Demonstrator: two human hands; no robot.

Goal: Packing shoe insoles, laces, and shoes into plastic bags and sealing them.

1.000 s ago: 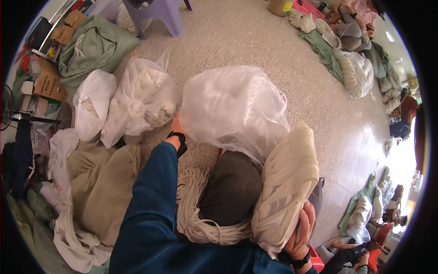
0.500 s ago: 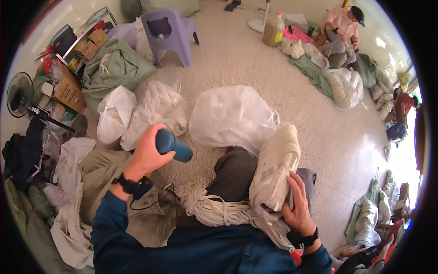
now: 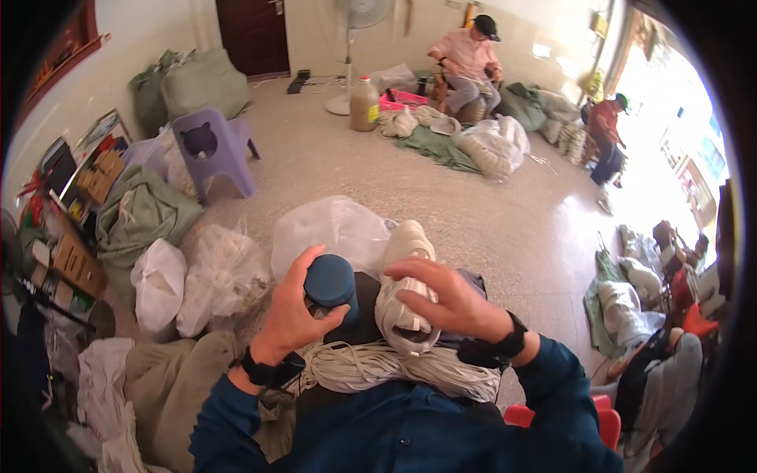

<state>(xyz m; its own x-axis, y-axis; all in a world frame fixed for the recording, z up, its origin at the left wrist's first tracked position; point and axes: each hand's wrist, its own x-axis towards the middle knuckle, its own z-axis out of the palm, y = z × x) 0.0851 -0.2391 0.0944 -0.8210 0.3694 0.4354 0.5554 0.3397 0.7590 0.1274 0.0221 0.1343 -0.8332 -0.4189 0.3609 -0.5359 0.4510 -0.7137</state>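
My left hand [image 3: 285,319] is wrapped round a dark blue cylindrical bottle [image 3: 330,281], its lid end tipped up toward me. Just right of it, a cream sneaker [image 3: 400,317] lies on my lap, toe pointing away. Above the sneaker hovers my right hand [image 3: 459,306], fingers stretched and spread, thumb apart, holding nothing; it covers part of the shoe's laces. Whether its fingertips touch the shoe I cannot tell. A thick bundle of off-white laces [image 3: 378,369] lies across my lap on the near side of the sneaker.
Beyond my knees is a translucent plastic bag [image 3: 331,229]; more filled bags [image 3: 225,276] stand to its left. A purple chair [image 3: 211,154] is at far left. One person [image 3: 467,67] sits at the back among sacks; another [image 3: 605,134] stands near the bright doorway.
The view has tilted up toward the room. My left hand brought the bottle in beside the sneaker and turned its lid upward. My right hand left the shoe's side and came over its top.
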